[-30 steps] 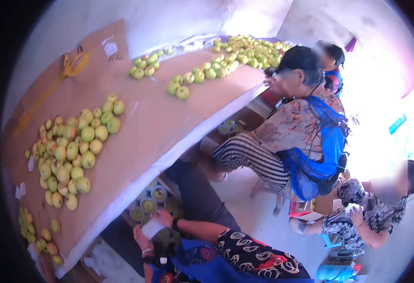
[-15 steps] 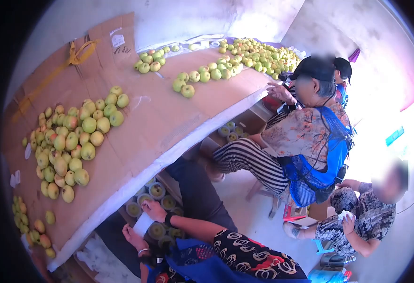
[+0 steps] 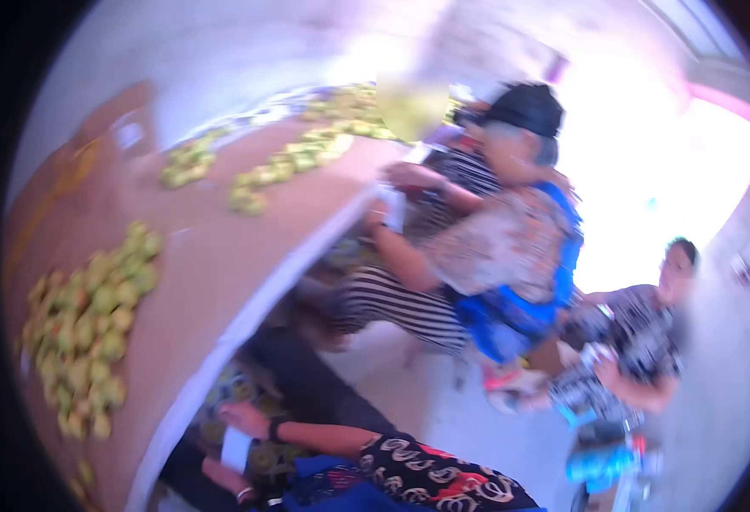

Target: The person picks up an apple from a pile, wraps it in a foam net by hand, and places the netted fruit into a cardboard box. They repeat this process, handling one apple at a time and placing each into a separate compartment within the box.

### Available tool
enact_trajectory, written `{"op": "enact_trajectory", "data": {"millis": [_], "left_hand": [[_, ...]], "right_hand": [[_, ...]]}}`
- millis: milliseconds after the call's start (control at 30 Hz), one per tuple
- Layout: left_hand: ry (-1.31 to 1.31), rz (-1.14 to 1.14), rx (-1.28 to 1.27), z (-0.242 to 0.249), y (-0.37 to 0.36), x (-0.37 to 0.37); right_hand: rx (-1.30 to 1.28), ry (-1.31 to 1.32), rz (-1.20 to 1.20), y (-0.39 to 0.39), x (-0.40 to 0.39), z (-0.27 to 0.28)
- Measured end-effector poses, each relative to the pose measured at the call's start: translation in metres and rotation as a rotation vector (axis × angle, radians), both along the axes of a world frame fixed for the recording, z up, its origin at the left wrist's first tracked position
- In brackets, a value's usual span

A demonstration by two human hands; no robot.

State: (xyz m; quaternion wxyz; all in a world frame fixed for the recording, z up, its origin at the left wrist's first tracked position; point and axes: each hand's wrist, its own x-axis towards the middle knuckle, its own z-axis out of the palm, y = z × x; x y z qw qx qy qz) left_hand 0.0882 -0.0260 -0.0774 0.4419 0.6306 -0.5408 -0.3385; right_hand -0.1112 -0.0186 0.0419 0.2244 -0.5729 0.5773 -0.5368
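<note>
Low in the view, under the table edge, my right hand [image 3: 248,420] has its fingers closed on the upper end of a white flat piece [image 3: 236,449], perhaps packing foam. My left hand [image 3: 224,478], with a bracelet at its wrist, is closed at the lower end of the same piece. Motion blur hides the exact finger positions. Beneath and beside my hands lie several apples [image 3: 243,390] in round pale wrappings, packed in rows. My right wrist carries a black band. My legs show on either side of the packed apples.
A cardboard-covered table [image 3: 213,256] with a pale edge bears a large apple pile [image 3: 89,328] and more apples [image 3: 285,166] farther back. A co-worker in a black cap [image 3: 503,230] sits at the table, hands at its edge. Another seated person [image 3: 627,341] is at the right.
The view has swung, shifting the table and apples left and blurring the picture. The co-worker in the cap now has both hands near the table edge with something white. My hands still hold the white piece.
</note>
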Motion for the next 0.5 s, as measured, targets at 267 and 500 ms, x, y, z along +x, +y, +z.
{"op": "enact_trajectory", "data": {"millis": [267, 500], "left_hand": [[0.012, -0.716, -0.164, 0.170, 0.029, -0.097], [-0.411, -0.632, -0.097, 0.154, 0.046, -0.122]], "right_hand": [[0.397, 0.230, -0.174, 0.019, -0.048, 0.041], [0.365, 0.123, -0.119, 0.045, -0.038, 0.068]]}}
